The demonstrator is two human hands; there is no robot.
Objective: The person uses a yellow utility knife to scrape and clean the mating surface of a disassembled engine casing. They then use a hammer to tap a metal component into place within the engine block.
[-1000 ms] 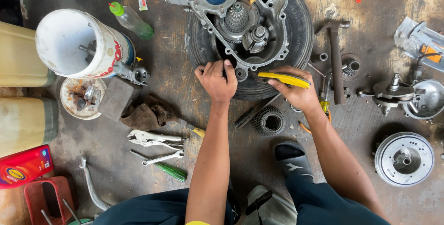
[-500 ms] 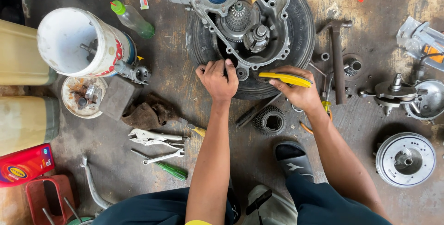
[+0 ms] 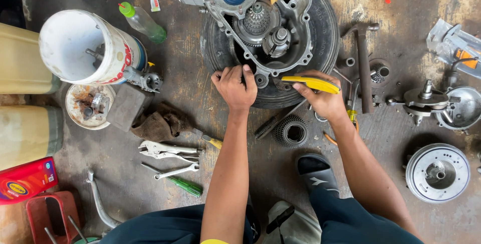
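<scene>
**Open engine case on a tyre, both hands at its near edge**

A black tyre lies flat on the stained concrete floor, cradling the open engine case so it sits level, gears facing up. To the left a white bucket lies tipped on its side with metal parts inside; just below it a shallow round dish holds small rusty pieces. A brake drum rests well apart at the right. The left hand curls over the case's near rim, fingers clenched on the edge, apparently steadying it. The right hand grips a yellow-handled tool, its tip pointed at the rim beside the left hand. Pliers and a green-handled screwdriver lie near the left forearm.
</scene>
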